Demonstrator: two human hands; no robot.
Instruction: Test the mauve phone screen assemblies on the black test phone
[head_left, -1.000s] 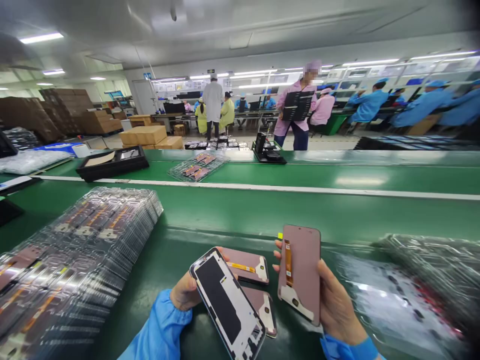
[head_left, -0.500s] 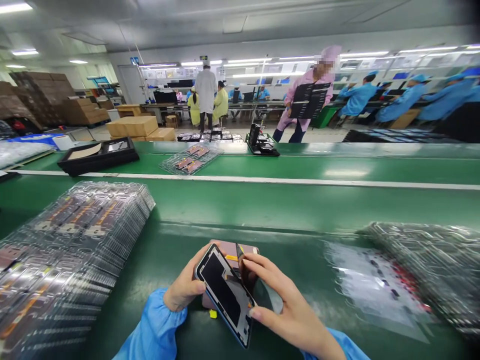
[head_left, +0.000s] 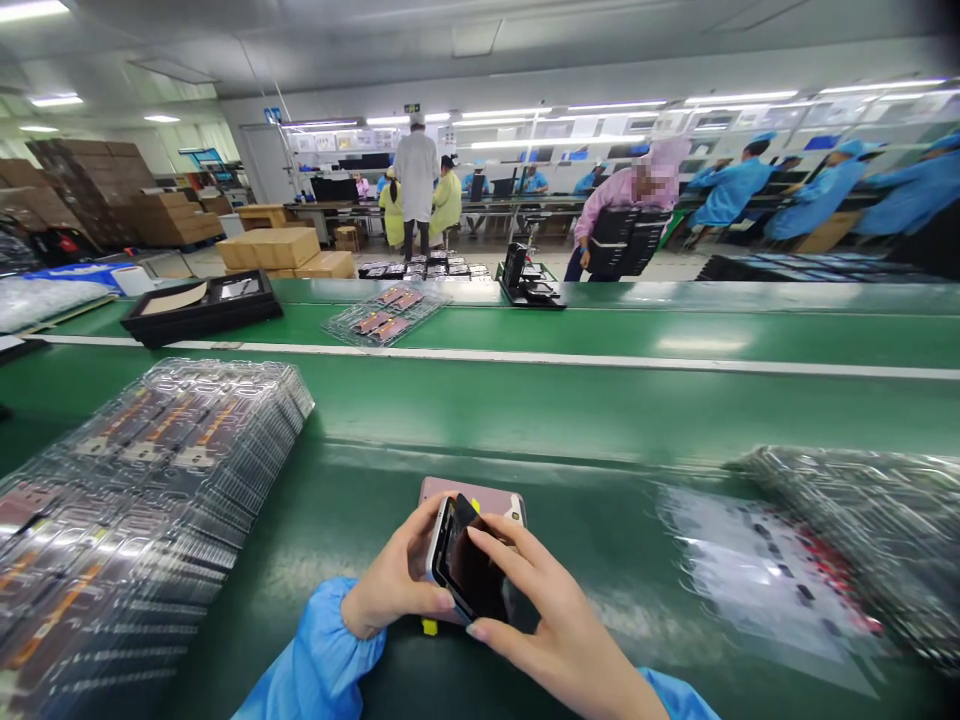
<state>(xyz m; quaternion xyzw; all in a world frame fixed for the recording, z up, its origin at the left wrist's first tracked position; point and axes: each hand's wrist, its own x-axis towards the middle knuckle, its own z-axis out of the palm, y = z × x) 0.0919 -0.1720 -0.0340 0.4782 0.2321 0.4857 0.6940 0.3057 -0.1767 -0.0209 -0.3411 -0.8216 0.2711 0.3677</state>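
My left hand (head_left: pixel 401 575) grips the left edge of a phone frame (head_left: pixel 435 545), with the thumb on the near side. Against the frame lies a dark glossy screen panel (head_left: pixel 480 575), tilted, and my right hand (head_left: pixel 544 610) holds it by its upper and lower edges. Both parts are above a pinkish phone-shaped piece (head_left: pixel 457 487) lying on the green surface. A small yellow tab (head_left: pixel 430 627) sticks out below it. The inside of the frame is mostly hidden by the panel.
Stacked clear trays with phone parts (head_left: pixel 202 430) stand at left, more clear trays (head_left: pixel 862 520) at right beside plastic film sheets (head_left: pixel 765 570). Beyond are a black tray (head_left: pixel 202 310), a clear tray (head_left: pixel 382 315) and a black fixture (head_left: pixel 529 285). A person in pink (head_left: pixel 622 200) bends forward.
The screen panel has come down over the phone frame, covering its interior, and the frame has turned in my left hand. The person in pink has bent down with the black trays.
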